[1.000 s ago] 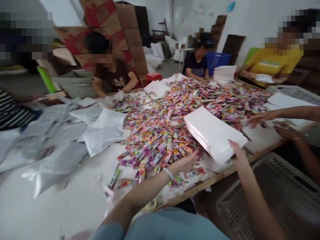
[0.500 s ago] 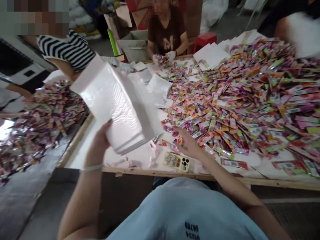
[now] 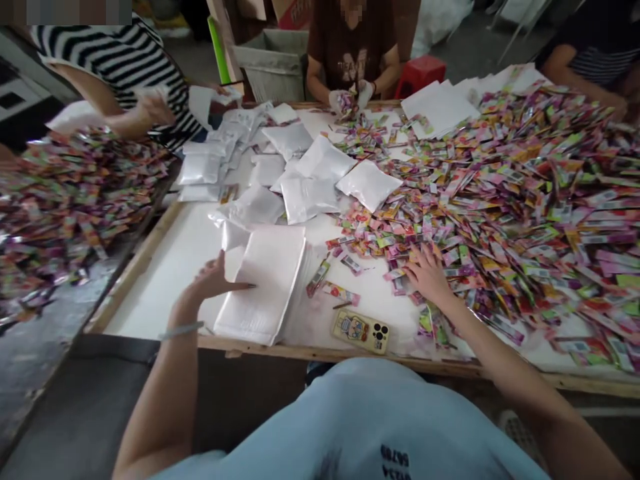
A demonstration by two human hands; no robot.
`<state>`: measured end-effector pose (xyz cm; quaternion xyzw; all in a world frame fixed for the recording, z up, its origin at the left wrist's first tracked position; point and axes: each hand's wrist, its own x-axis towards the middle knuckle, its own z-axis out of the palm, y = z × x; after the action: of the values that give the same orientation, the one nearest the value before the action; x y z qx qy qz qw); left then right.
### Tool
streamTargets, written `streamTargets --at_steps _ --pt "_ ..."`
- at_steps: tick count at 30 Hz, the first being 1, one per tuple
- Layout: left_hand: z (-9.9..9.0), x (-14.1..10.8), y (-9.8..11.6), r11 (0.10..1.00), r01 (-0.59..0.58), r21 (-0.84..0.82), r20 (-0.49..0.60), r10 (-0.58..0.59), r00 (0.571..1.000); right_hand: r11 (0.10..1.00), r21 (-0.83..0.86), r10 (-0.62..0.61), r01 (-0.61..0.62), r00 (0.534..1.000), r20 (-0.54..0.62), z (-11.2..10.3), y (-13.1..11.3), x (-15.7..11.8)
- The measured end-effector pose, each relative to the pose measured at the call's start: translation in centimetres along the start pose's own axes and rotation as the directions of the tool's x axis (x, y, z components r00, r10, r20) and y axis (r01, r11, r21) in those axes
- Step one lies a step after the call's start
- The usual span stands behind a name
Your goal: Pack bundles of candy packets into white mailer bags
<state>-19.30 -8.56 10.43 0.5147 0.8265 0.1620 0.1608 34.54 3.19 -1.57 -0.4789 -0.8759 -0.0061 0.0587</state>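
Observation:
A stack of flat white bags (image 3: pixel 265 283) lies on the white table near its front edge. My left hand (image 3: pixel 213 280) is at the stack's left side, thumb and fingers spread wide, gripping nothing. On the near edge of a large heap of small colourful packets (image 3: pixel 480 193) rests my right hand (image 3: pixel 427 270), its fingers apart; nothing is seen held in it. Between the hands are a few loose packets (image 3: pixel 340 293) and a yellow phone (image 3: pixel 360 330) with its camera side up.
Filled white pouches (image 3: pixel 310 193) lie beyond the stack. Another packet heap (image 3: pixel 75 207) covers a surface at the left. Three people stand or sit around the tables, their hands at work. A wooden rim (image 3: pixel 320 353) edges the table. A red stool (image 3: pixel 423 75) is behind it.
The stack of white bags, held up by my left hand before, now lies on the table, and that hand has opened. My right hand has moved right onto the heap. The view has shifted slightly.

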Motion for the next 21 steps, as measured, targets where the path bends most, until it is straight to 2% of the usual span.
streamTargets --at_steps 2,3,4,6,8,10,12,15,16,18,21 --pt "1.8 -1.5 3.0 0.99 -0.136 0.024 -0.153 0.138 0.979 0.995 0.024 -0.097 0.097 0.995 0.007 -0.6 -0.8 0.1" --pt "3.4 -2.5 5.1 0.974 -0.223 -0.024 -0.164 0.217 0.962 0.991 0.05 -0.129 0.128 0.992 0.014 -0.8 -1.6 0.5" --pt "5.3 -3.5 7.3 0.964 -0.262 -0.044 -0.109 0.256 0.96 0.987 0.082 -0.138 0.136 0.99 0.027 -1.0 -2.9 1.1" --pt "9.8 -4.9 11.7 0.97 -0.221 0.099 0.075 0.214 0.974 0.984 0.143 -0.117 0.107 0.991 0.066 -1.1 -6.3 3.1" --pt "13.7 -5.2 15.1 0.97 -0.164 0.177 0.11 0.146 0.983 0.981 0.179 -0.09 0.071 0.991 0.102 -1.1 -9.9 5.5" --pt "15.8 -4.8 16.7 0.967 -0.112 0.229 0.114 0.088 0.99 0.98 0.19 -0.08 0.057 0.99 0.117 -1.3 -12.2 7.5" --pt "16.2 -4.5 17.0 0.962 -0.091 0.258 0.124 0.061 0.99 0.983 0.184 -0.046 0.022 0.991 0.124 -1.8 -12.4 8.1" --pt "15.1 -5.6 15.7 0.964 -0.147 0.22 0.128 0.121 0.984 0.986 0.164 0.019 -0.036 0.994 0.104 -2.6 -10.2 6.4" --pt "14.8 -6.6 15.1 0.965 -0.175 0.195 0.133 0.15 0.98 0.985 0.169 -0.003 -0.013 0.996 0.094 -2.6 -9.5 5.5" --pt "14.6 -9.0 14.2 0.967 -0.207 0.149 0.163 0.182 0.97 0.974 0.204 -0.121 0.102 0.989 0.083 -2.4 -9.1 3.8" --pt "15.0 -12.9 13.2 0.986 -0.141 0.085 0.249 0.116 0.962 0.934 0.234 -0.298 0.268 0.949 0.101 -1.1 -10.5 3.1"
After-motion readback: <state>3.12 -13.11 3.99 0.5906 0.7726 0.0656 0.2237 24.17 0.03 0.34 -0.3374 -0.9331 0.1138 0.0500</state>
